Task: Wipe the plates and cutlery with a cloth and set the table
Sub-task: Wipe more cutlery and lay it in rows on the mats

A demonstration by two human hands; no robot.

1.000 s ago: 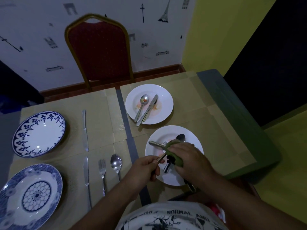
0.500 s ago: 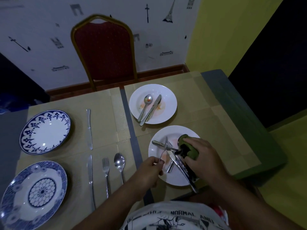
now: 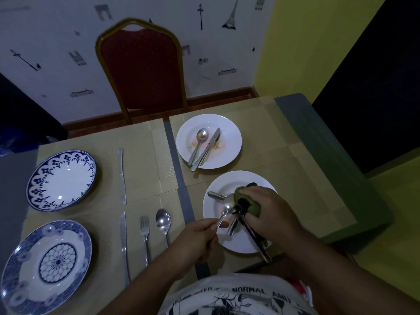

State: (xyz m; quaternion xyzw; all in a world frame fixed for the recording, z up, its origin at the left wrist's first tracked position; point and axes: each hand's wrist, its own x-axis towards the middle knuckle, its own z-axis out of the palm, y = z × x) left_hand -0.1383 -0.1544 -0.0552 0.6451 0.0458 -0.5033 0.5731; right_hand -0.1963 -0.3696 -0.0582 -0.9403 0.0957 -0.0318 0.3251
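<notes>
My left hand (image 3: 197, 241) pinches the handle of a spoon (image 3: 227, 210) over the near white plate (image 3: 213, 220). My right hand (image 3: 270, 212) grips a green cloth (image 3: 246, 200) pressed against the spoon's bowl. More cutlery lies on this plate, including a fork (image 3: 217, 196) and a knife (image 3: 255, 239) sticking over the near rim. The far white plate (image 3: 231, 142) is smeared orange and holds a spoon (image 3: 198, 144) and a knife (image 3: 208, 148). On the left stand two blue patterned plates (image 3: 61, 179) (image 3: 45, 267), with two knives (image 3: 121, 176) (image 3: 125, 244), a fork (image 3: 145, 237) and a spoon (image 3: 163, 223).
Beige placemats (image 3: 141, 142) cover the grey table (image 3: 318, 142). A red chair with a gold frame (image 3: 141, 64) stands at the far side against the wall. The table's right edge drops to a yellow floor (image 3: 397, 212).
My left hand has swapped the fork it held for a spoon lifted off the near plate. My right hand brought the cloth back left onto the spoon's bowl. The view shifted slightly.
</notes>
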